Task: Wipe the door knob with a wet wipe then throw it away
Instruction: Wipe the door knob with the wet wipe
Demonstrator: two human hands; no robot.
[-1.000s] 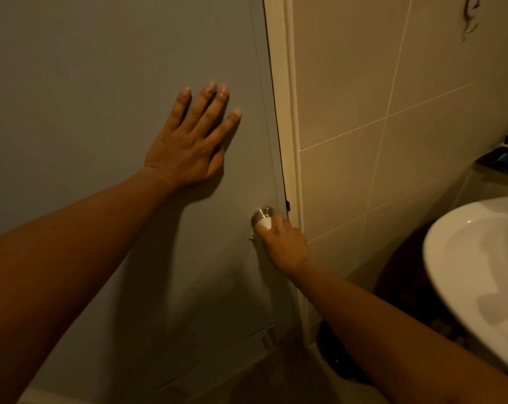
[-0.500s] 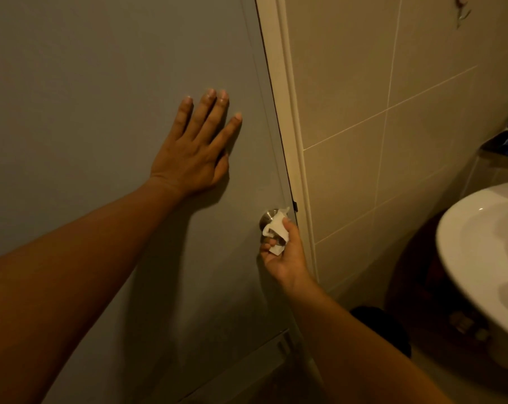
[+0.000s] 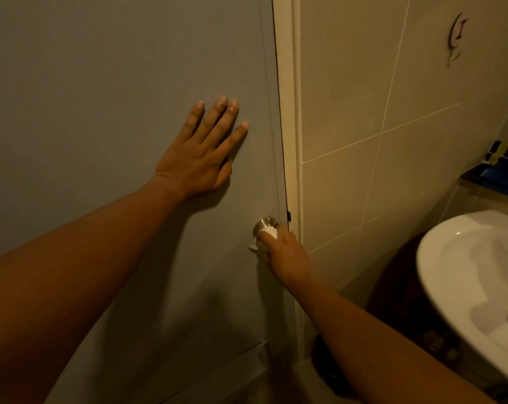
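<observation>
The right hand (image 3: 287, 255) is closed around one white wet wipe (image 3: 266, 234), pressing it against the lower right side of the single door knob (image 3: 265, 223). The fingers are curled over the wipe and largely hidden behind the back of the hand. The wipe is bunched between fingers and knob, with one small corner hanging free at the lower left. The knob is round, brushed silver metal; only its upper left portion shows above the wipe. It sits near the right edge of the grey door (image 3: 101, 83), just beside the pale door frame (image 3: 287, 112).

The left hand (image 3: 200, 158) holds nothing. It lies flat on the door, palm against the surface, fingers spread and pointing up and to the right. It is above and to the left of the knob, apart from it.

Right of the frame is a tiled wall (image 3: 378, 97) carrying one small hook (image 3: 456, 36). One white sink (image 3: 474, 287) occupies the lower right corner.
</observation>
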